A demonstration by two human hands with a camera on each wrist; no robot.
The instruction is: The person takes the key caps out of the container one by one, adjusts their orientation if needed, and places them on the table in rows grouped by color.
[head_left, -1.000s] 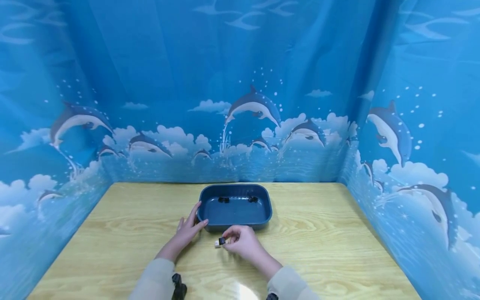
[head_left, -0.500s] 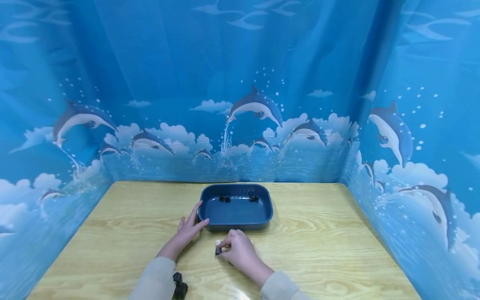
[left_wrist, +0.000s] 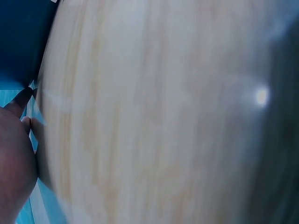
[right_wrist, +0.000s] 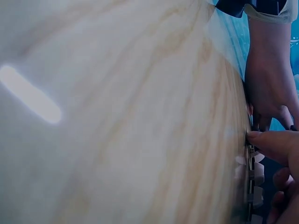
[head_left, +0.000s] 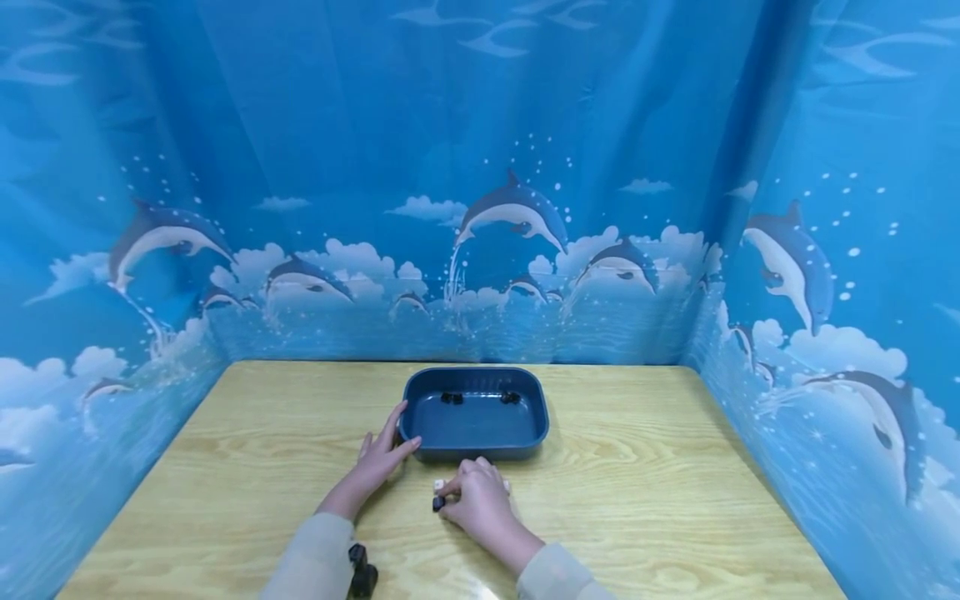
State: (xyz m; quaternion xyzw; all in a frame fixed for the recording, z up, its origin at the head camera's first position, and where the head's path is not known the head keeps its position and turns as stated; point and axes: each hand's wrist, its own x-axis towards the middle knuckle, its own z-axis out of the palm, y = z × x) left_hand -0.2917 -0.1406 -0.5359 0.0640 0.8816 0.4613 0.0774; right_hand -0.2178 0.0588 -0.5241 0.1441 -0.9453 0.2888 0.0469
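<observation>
A dark blue tray [head_left: 472, 454] stands near the back middle of the table, with small black cubes [head_left: 452, 398] in two clusters along its far side. My left hand [head_left: 378, 458] rests against the tray's left front corner, fingers spread and thumb at the rim. Just in front of the tray, my right hand [head_left: 480, 500] pinches a small black cube [head_left: 438, 503] between thumb and finger, low over the table. Beside those fingertips lies a white cube [head_left: 439, 484]. In the right wrist view, several white cubes [right_wrist: 258, 172] form a row by the curled fingers, which hide part of it in the head view.
The light wood-grain table [head_left: 637, 500] reaches back to a blue dolphin-print curtain [head_left: 360, 208], which also encloses both sides. A black device [head_left: 363, 573] sits at the left sleeve.
My right hand has come slightly toward me and lower, bringing the black cube from beyond the white cube's right to its near side. The left hand stays at the tray.
</observation>
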